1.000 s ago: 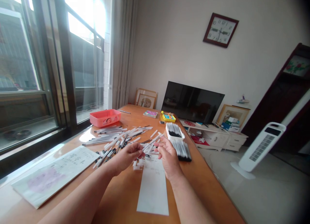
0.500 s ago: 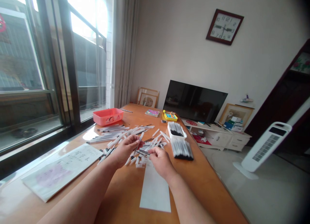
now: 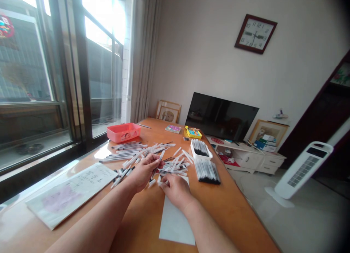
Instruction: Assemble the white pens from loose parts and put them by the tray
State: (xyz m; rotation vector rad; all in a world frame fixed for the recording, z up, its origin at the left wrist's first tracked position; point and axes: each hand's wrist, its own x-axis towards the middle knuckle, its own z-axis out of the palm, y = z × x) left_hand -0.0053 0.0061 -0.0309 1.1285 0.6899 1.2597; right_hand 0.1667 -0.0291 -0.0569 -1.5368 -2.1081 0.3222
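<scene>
Nearest us lies a white paper sheet [image 3: 176, 220]. At its top edge our right hand [image 3: 176, 190] bunches its fingers, and what they pinch is hidden. Our left hand [image 3: 144, 171] curls, pinching a clear ballpoint pen [image 3: 158, 164] tilted above the loose pens [image 3: 139, 154]. Beyond, a pen bundle [image 3: 207, 171] lies just beside a white tray [image 3: 201, 150] on the orange wooden table [image 3: 232, 209].

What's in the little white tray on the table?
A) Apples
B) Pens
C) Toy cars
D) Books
B. The white tray holds pens packed side by side, with their black ends showing.
</scene>
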